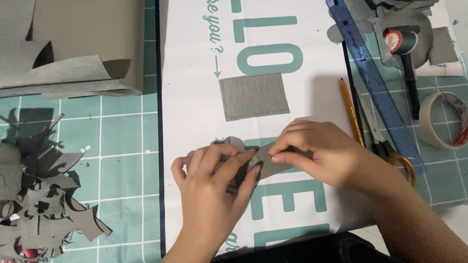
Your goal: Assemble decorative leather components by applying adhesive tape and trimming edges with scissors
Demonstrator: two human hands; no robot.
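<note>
Both my hands work on one small grey fabric piece (265, 160) in the lower middle of a white sheet with teal lettering (195, 73). My left hand (214, 182) presses its fingers flat onto the piece's left part, which is mostly hidden beneath them. My right hand (317, 151) pinches the upper right edge of the same piece between thumb and fingers. A grey fabric rectangle (253, 96) lies flat on the sheet just above my hands, untouched.
A pencil (351, 109), orange-handled scissors (385, 146), a blue ruler (375, 83) and a tape roll (446, 119) lie to the right. Folded grey fabric (73, 48) sits at top left. Grey offcuts (39, 199) pile up at lower left on the teal cutting mat (122, 141).
</note>
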